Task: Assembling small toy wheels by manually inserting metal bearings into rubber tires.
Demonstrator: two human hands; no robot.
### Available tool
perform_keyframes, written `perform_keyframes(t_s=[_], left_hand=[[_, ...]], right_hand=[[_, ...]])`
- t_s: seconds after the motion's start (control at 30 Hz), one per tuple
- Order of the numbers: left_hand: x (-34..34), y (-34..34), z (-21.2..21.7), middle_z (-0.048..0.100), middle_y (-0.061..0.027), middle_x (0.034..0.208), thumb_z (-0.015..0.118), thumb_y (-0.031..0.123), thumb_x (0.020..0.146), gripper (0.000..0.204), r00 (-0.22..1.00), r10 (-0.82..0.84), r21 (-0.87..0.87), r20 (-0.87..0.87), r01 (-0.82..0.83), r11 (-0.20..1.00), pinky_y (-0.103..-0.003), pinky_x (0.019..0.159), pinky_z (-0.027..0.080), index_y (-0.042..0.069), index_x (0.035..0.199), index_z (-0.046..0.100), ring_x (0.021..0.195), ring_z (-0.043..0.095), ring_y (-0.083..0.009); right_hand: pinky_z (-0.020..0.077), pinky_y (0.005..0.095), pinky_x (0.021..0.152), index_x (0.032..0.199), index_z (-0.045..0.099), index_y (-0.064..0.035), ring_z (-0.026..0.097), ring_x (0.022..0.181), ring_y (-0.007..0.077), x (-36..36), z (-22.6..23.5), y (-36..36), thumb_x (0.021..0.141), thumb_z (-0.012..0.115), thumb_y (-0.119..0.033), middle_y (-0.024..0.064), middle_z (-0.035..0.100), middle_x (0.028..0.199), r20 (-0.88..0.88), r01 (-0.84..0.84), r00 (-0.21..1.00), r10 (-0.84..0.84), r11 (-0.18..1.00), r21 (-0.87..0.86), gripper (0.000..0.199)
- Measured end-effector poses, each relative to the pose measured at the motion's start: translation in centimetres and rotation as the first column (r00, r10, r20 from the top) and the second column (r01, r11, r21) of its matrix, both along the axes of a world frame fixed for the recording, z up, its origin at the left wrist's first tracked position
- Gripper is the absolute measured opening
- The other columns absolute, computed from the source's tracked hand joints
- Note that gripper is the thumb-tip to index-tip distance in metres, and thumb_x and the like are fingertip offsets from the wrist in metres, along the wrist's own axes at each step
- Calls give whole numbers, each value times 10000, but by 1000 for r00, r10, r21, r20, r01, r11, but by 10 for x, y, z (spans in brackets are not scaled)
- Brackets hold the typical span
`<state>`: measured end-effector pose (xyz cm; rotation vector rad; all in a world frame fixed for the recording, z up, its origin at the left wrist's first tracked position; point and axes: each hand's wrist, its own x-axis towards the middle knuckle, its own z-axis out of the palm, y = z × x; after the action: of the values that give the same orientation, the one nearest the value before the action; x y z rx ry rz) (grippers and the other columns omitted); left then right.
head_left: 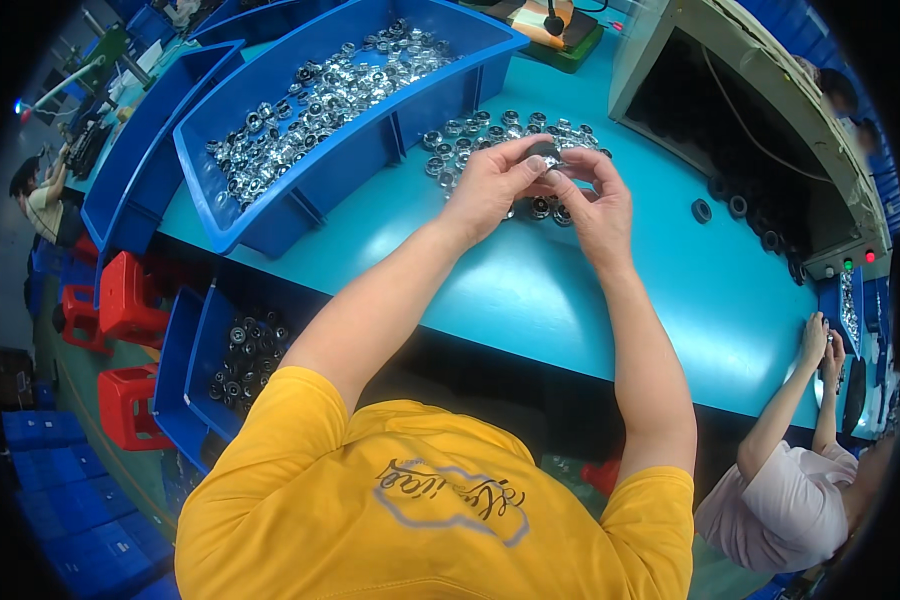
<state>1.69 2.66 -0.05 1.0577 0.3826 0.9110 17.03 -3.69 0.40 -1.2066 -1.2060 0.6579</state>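
Observation:
Above the turquoise table, my left hand (488, 188) and my right hand (598, 205) meet with bent fingers around one small part. A black ring (542, 150) shows on top of it, with a bit of shiny chrome (553, 163) beneath; whether the ring is seated around the chrome piece I cannot tell. Fingers of both hands press on it and hide much of it. Just beyond and below my hands lie many loose round chrome pieces (460, 128). To the right, several loose black rings (702, 211) rest on the table (530, 290).
A large blue bin (410, 115) of chrome pieces stands left of my hands. Below the table edge, another blue bin (192, 375) holds dark-rimmed round parts. A pale machine housing (635, 60) stands at the right. Red stools (130, 305) are lower left; a co-worker (785, 500) works at far right.

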Motion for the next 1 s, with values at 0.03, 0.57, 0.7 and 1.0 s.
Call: perform_keyframes(t_s=[0.03, 0.57, 0.7, 1.0], left_hand=[[0, 1, -2, 661, -113, 1174, 553, 123, 1034, 398, 1000, 7, 2, -15, -7, 1000, -305, 909, 579, -30, 1400, 518, 998, 677, -170], [1, -2, -4, 637, -91, 1148, 661, 164, 985, 431, 998, 20, 131, -65, -11, 991, -292, 846, 574, -8, 1359, 534, 950, 663, -161], [1, -1, -2, 633, -73, 1076, 641, 174, 998, 362, 999, 17, 133, -44, -11, 991, -284, 772, 567, 3, 1302, 545, 878, 643, -142], [1, -10, 0, 581, 0, 951, 608, 123, 1005, 191, 963, 214, 299, -164, -158, 941, -212, 583, 470, 94, 1192, 589, 696, 536, -58]], right_hand=[[559, 267, 773, 1098, 687, -78, 646, 987, 121, -1, 0, 0, 855, 804, -149, 16, 644, 1087, 11, 3, 1000, -3, 1000, 3, 279], [550, 275, 793, 1012, 695, -36, 635, 922, 110, 1, -1, -2, 847, 802, -113, 22, 647, 1069, -162, -69, 986, 46, 988, -139, 211], [543, 281, 862, 1130, 676, 5, 641, 984, 120, 9, -3, 0, 887, 767, -100, 54, 680, 1055, -400, -289, 887, 231, 953, -88, 280], [495, 299, 933, 1227, 690, -26, 598, 1078, 141, 1, -1, -3, 942, 695, -166, 71, 622, 1229, -234, -284, 942, 242, 945, -162, 318]])
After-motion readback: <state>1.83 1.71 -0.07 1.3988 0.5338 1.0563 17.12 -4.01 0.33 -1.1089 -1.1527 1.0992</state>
